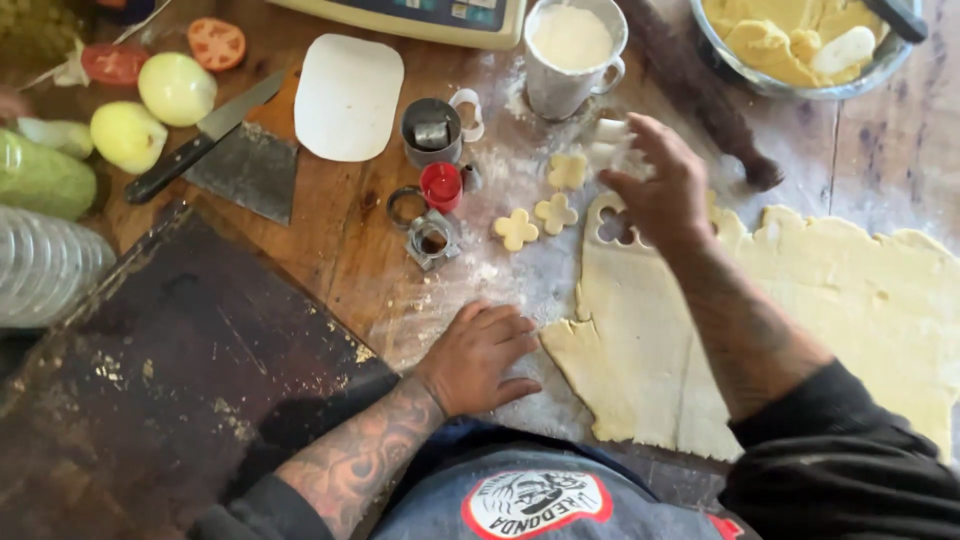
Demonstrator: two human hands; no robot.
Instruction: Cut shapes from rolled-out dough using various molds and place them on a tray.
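Dough sheet (800, 300) is lying rolled out on the floured bench (340, 240). Right hand (655, 190) is pinching a white cutter (610, 135) above its clover-shaped hole (615, 228); left hand (480, 355) is resting flat and empty, fingers spread, beside the dough's edge, near three cut-out clovers (545, 205).

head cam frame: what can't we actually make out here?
Head view only:
- Right hand: the white thing at its fingertips is motion-blurred; grip unclear.
- Rolled dough: the right forearm covers part of it, and the frame's right edge cuts it off.
- Metal bowl: cropped by the top edge.
- Left hand: lies flat on the floured table; palm hidden.
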